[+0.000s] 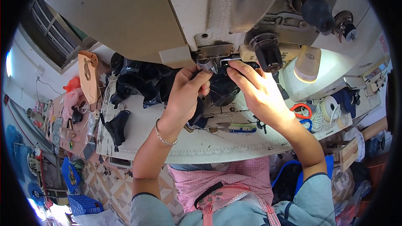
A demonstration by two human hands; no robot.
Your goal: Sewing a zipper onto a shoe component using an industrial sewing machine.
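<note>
Under the head of a sewing machine (pixel 125 21), a glossy black shoe upper (pixel 224 90) is held between my two hands, close below the metal presser foot (pixel 207 64). My left hand (pixel 188 90) is closed, its thumb and index finger pinched at the left side of the piece by the foot. From the right, my right hand (pixel 259 94) grips the upper's top edge, fingertips beside the needle area. Its thumb is hidden, and the stitching point is partly covered by fingers and metal parts. A lit lamp (pixel 307 65) shines next to my right hand.
More black uppers (pixel 138 83) lie piled at the left, with one single piece (pixel 116 129) near the table's left edge. Thread snips (pixel 240 128) rest on the white table (pixel 201 152) between my arms. Red-handled scissors (pixel 301 111) and a white thread spool (pixel 331 106) sit at the right.
</note>
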